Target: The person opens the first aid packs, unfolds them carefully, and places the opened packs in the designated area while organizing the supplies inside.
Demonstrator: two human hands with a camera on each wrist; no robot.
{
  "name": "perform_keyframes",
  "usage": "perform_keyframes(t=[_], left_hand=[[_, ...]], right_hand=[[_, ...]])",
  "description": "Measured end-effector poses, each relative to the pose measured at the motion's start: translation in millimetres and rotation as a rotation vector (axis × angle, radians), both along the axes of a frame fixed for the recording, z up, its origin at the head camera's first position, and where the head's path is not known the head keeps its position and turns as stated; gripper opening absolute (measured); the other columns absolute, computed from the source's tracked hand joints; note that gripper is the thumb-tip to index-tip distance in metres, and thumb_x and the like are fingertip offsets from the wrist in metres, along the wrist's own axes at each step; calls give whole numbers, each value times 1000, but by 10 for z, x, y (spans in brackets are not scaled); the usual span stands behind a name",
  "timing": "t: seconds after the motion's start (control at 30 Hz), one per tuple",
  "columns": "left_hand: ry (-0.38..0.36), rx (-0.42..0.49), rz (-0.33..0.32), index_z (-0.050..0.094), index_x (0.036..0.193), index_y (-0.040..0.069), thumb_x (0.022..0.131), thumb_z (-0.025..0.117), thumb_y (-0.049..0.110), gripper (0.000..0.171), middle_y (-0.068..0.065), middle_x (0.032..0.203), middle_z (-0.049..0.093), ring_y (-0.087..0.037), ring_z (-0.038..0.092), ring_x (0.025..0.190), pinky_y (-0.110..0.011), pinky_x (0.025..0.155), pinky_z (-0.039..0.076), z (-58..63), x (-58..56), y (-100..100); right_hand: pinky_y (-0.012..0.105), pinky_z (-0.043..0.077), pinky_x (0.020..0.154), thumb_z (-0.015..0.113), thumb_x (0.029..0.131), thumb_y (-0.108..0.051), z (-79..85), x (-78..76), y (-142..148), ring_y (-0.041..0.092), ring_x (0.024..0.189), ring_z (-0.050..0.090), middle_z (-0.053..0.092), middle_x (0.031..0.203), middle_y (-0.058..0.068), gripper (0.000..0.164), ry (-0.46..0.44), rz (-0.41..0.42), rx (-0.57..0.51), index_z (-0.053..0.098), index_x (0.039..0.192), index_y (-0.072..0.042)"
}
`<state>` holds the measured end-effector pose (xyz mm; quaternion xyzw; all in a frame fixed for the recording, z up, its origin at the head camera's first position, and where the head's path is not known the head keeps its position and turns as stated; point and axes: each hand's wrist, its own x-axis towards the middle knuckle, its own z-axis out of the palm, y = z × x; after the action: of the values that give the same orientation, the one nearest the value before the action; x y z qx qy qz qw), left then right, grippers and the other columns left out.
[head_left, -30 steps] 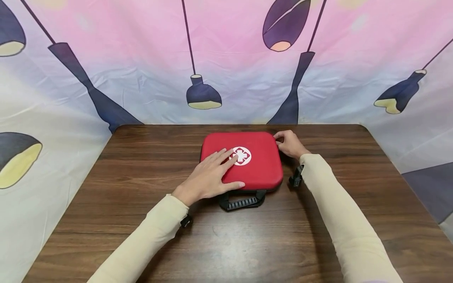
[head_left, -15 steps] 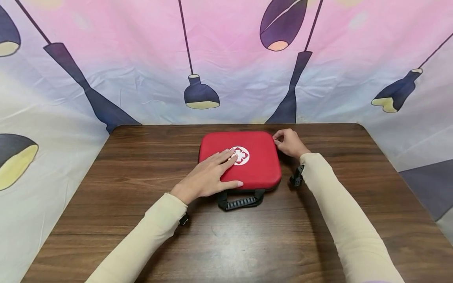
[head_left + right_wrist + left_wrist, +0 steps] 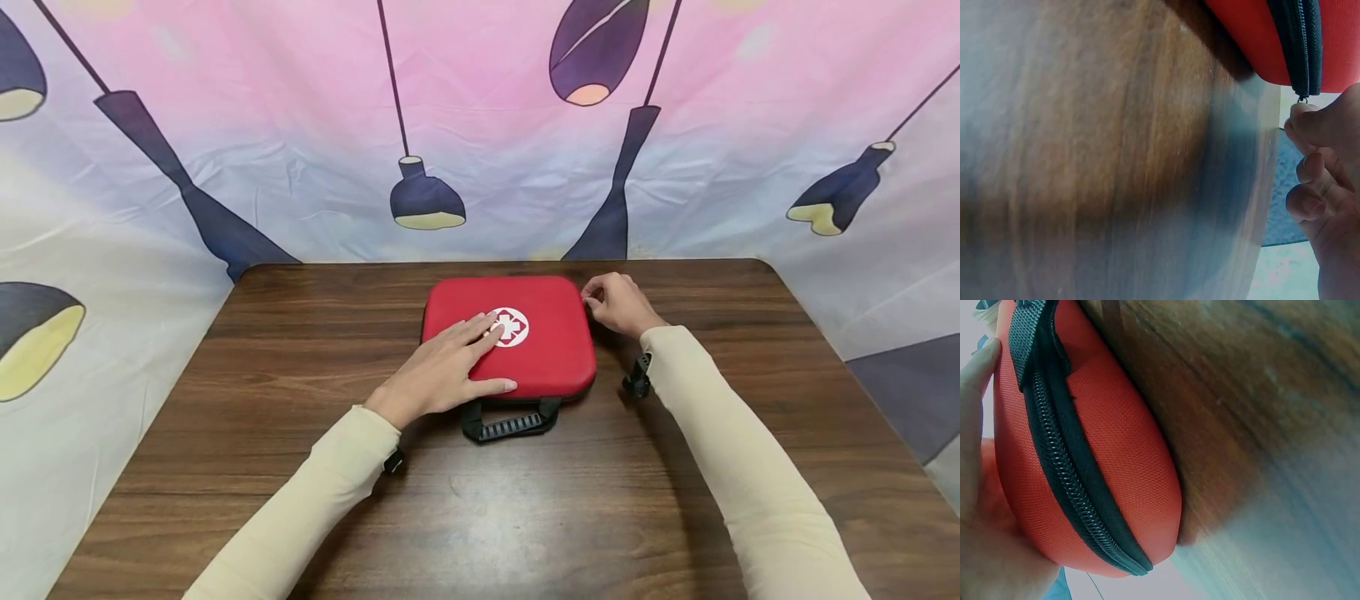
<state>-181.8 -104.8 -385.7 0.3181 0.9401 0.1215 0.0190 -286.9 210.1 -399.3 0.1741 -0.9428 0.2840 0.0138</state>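
A red first-aid case (image 3: 547, 358) with a white cross emblem lies flat on the wooden table, its black handle (image 3: 512, 427) facing the near side. My left hand (image 3: 446, 367) rests on the lid's left part with fingers straight, the thumb along the near edge. At the case's far right corner, my right hand (image 3: 621, 304) pinches the zipper's small pull between thumb and index finger; the fingers cover most of it. The right wrist view shows the metal slider (image 3: 1302, 100) just above the fingertips. Along the near side, the black zipper (image 3: 1063, 456) has its teeth joined.
The dark brown table (image 3: 300, 358) extends around the case, its back edge close behind. A fabric backdrop (image 3: 315, 125) printed with hanging lamps stands behind the table. Black wrist cameras sit under both cuffs, the right one (image 3: 637, 377) near the case's right side.
The right wrist has shifted slightly to the right, its fingertips staying at the case's far right corner. The left hand and the case hold their places; the head view shifts slightly.
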Motion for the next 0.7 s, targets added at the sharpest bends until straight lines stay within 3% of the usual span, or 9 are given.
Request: perform_keyframes(t=[0.27, 0.7], left_hand=[[10, 1, 9, 35, 158, 14, 93, 53, 71, 89, -5, 166, 26, -27, 24, 152, -39, 124, 18, -14, 6, -13], [10, -10, 8, 34, 159, 14, 93, 52, 72, 89, -5, 166, 25, -28, 23, 152, -38, 125, 17, -13, -1, 10]], right_hand=[[41, 53, 70, 63, 95, -4, 29, 80, 15, 26, 78, 66, 73, 90, 13, 13, -10, 21, 52, 74, 99, 0], [43, 55, 70, 66, 91, -1, 25, 218, 77, 25, 77, 68, 73, 91, 14, 10, 52, 71, 75, 74, 97, 2]])
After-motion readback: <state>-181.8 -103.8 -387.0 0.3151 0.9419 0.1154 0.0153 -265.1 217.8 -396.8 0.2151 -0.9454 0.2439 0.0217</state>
